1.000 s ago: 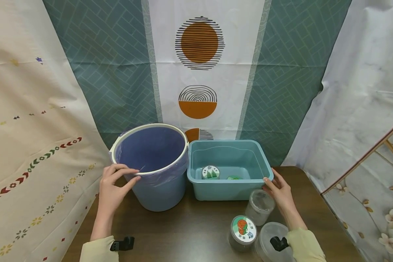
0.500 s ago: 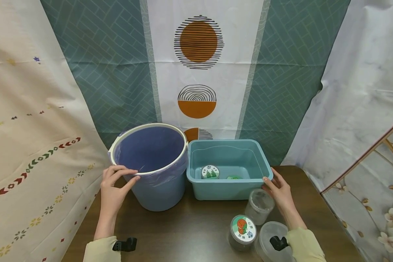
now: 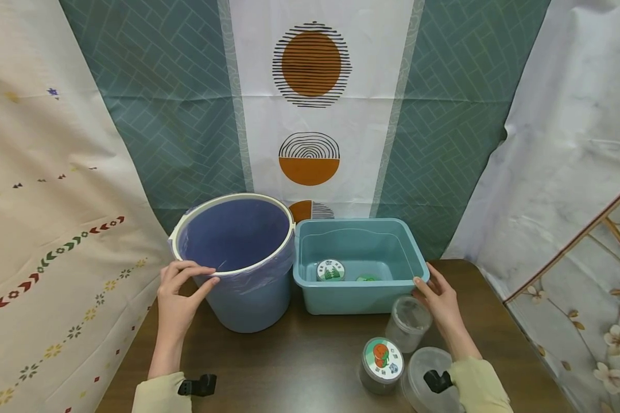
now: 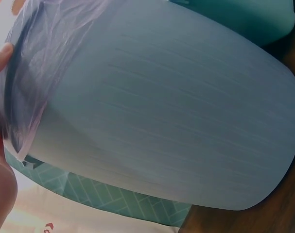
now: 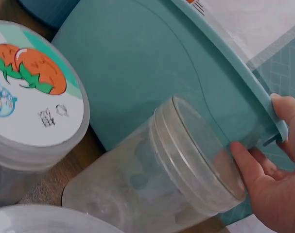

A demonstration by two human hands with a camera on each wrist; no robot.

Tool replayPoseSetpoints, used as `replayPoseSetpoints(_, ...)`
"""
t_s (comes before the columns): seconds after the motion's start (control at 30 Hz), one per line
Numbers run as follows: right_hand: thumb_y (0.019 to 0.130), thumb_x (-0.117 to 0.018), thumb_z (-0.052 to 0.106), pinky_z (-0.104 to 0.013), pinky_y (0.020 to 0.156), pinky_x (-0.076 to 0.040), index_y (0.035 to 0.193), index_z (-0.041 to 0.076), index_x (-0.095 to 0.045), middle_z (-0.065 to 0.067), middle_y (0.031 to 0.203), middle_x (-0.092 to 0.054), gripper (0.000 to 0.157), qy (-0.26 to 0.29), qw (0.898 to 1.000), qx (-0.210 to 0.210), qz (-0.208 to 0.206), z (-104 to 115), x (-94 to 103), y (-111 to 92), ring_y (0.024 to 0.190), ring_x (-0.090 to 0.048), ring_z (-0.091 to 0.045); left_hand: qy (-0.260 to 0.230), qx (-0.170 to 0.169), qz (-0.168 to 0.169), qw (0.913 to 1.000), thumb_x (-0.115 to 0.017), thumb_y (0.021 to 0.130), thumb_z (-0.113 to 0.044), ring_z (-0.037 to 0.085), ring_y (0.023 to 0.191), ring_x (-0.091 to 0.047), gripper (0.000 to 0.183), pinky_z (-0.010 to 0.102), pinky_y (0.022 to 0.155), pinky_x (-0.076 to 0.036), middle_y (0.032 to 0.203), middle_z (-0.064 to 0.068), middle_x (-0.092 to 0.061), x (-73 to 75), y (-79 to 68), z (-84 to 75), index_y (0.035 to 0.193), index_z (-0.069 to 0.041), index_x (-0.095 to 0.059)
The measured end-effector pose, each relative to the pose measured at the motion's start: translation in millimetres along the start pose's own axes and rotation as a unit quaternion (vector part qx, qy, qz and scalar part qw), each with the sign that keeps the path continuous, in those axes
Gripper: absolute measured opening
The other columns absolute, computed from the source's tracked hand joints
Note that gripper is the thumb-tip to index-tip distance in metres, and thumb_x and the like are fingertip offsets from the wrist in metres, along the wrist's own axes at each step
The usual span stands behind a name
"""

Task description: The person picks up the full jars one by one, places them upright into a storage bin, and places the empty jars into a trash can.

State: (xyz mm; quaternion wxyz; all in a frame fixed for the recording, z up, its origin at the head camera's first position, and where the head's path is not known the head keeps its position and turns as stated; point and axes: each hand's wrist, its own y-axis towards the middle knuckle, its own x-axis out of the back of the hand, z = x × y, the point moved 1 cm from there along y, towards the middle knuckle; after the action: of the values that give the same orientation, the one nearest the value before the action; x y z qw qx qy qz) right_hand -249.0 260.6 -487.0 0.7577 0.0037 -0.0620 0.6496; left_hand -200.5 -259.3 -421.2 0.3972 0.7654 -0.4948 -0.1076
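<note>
A blue bucket (image 3: 250,307) with a white rim and a thin purple plastic liner (image 4: 45,63) stands at the left. My left hand (image 3: 178,295) pinches its near rim, thumb outside and fingers over the edge. Right of the bucket is a teal plastic basin (image 3: 359,299); inside it lie a jar with a green-printed white lid (image 3: 330,269) and another green item, mostly hidden by the wall. My right hand (image 3: 441,301) grips the basin's near right corner, thumb on the rim. Beside those fingers stands a clear jar (image 5: 147,170).
In front of the basin are a jar with a persimmon-printed lid (image 3: 382,364) and a larger clear round container (image 3: 429,381), partly covered by the right wrist camera. All stand on a dark wooden table (image 3: 268,373). Patterned cloth (image 3: 310,69) hangs close behind the bucket and basin.
Both hands keep their hold on the bucket and basin. The whole head view shifts very slightly; the left forearm moves a little to the right. Nothing else visibly differs.
</note>
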Motion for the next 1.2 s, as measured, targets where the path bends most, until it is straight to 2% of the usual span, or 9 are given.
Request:
replayPoseSetpoints(0.27,0.094,-0.064,0.038,-0.011,0.085,-0.053,0.158,0.018,-0.025,-0.02,0.153,-0.037,0.077,-0.03,0.998,0.022,-0.052,5,-2.7,-8,0.092,-0.055,0.019,0.003,-0.003,0.002,1.0,-0.084,0.069,0.008,0.004,0.103,-0.043,0.028,0.023,0.094,-0.028,0.098,-0.005,-0.06,-1.0,-0.3,1.6,0.091,-0.008,-0.079)
replayPoseSetpoints(0.47,0.094,-0.064,0.042,-0.002,0.081,-0.045,0.156,0.021,-0.028,-0.013,0.15,-0.045,0.075,-0.089,0.99,0.04,-0.099,11,1.0,-33,0.111,-0.053,0.005,0.003,0.002,-0.005,1.0,-0.084,0.068,0.009,0.003,0.103,-0.043,0.028,0.022,0.095,-0.028,0.097,-0.003,-0.06,-1.0,0.2,0.4,0.09,-0.007,-0.079)
replayPoseSetpoints(0.57,0.094,-0.064,0.042,0.001,0.08,-0.04,0.153,0.021,-0.035,-0.01,0.145,-0.051,0.069,-0.135,0.982,0.06,-0.119,11,4.6,-47,0.117,-0.053,0.003,0.0,0.001,-0.01,1.0,-0.084,0.067,0.01,0.003,0.104,-0.043,0.028,0.022,0.095,-0.028,0.097,0.002,-0.06,-0.4,0.5,0.3,0.089,-0.006,-0.079)
replayPoseSetpoints(0.83,0.094,-0.069,0.03,0.002,0.082,-0.042,0.147,0.019,-0.046,-0.013,0.14,-0.056,0.059,-0.204,0.957,0.145,-0.143,0,13.0,-84,0.106,-0.043,0.027,0.005,-0.002,-0.008,1.0,-0.084,0.068,0.009,0.003,0.103,-0.042,0.028,0.022,0.094,-0.028,0.097,-0.002,-0.059,0.2,0.2,0.5,0.089,-0.007,-0.079)
replayPoseSetpoints(0.9,0.093,-0.07,0.028,0.004,0.084,-0.04,0.146,0.018,-0.048,-0.012,0.139,-0.057,0.059,-0.241,0.946,0.162,-0.145,-6,16.2,-94,0.107,-0.042,0.026,0.006,-0.002,-0.006,1.0,-0.084,0.068,0.008,0.003,0.103,-0.042,0.028,0.023,0.094,-0.028,0.098,-0.004,-0.059,-0.3,-0.5,0.1,0.09,-0.008,-0.079)
replayPoseSetpoints(0.97,0.092,-0.07,0.03,0.004,0.083,-0.038,0.146,0.016,-0.047,-0.013,0.139,-0.056,0.06,-0.283,0.934,0.169,-0.135,-12,20.5,-103,0.114,-0.051,0.012,0.005,0.001,-0.003,1.0,-0.084,0.068,0.007,0.004,0.103,-0.042,0.028,0.023,0.094,-0.028,0.098,-0.006,-0.059,-0.6,-1.4,0.2,0.09,-0.009,-0.079)
replayPoseSetpoints(1.03,0.093,-0.069,0.034,-0.005,0.087,-0.042,0.146,0.014,-0.045,-0.015,0.141,-0.054,0.062,-0.321,0.926,0.163,-0.112,-19,24.8,-110,0.122,-0.053,-0.01,0.005,0.002,-0.002,1.0,-0.085,0.069,0.006,0.004,0.104,-0.042,0.027,0.023,0.094,-0.028,0.098,-0.007,-0.059,-0.7,-1.5,0.6,0.09,-0.01,-0.079)
replayPoseSetpoints(1.13,0.093,-0.069,0.036,-0.035,0.094,-0.046,0.146,0.009,-0.045,-0.022,0.142,-0.051,0.064,-0.36,0.916,0.16,-0.071,-29,32.4,-119,0.119,-0.049,-0.039,0.006,0.004,0.001,1.0,-0.085,0.069,0.005,0.004,0.104,-0.042,0.027,0.024,0.094,-0.028,0.099,-0.006,-0.059,-0.7,-1.4,1.4,0.09,-0.01,-0.079)
replayPoseSetpoints(1.2,0.091,-0.071,0.035,-0.053,0.093,-0.04,0.143,0.005,-0.046,-0.026,0.141,-0.05,0.065,-0.373,0.911,0.168,-0.05,-38,36.6,-123,0.119,-0.046,-0.043,0.008,0.006,0.001,0.9999,-0.085,0.069,0.005,0.004,0.104,-0.042,0.027,0.024,0.094,-0.028,0.099,-0.005,-0.059,-0.2,-1.5,1.7,0.09,-0.011,-0.079)
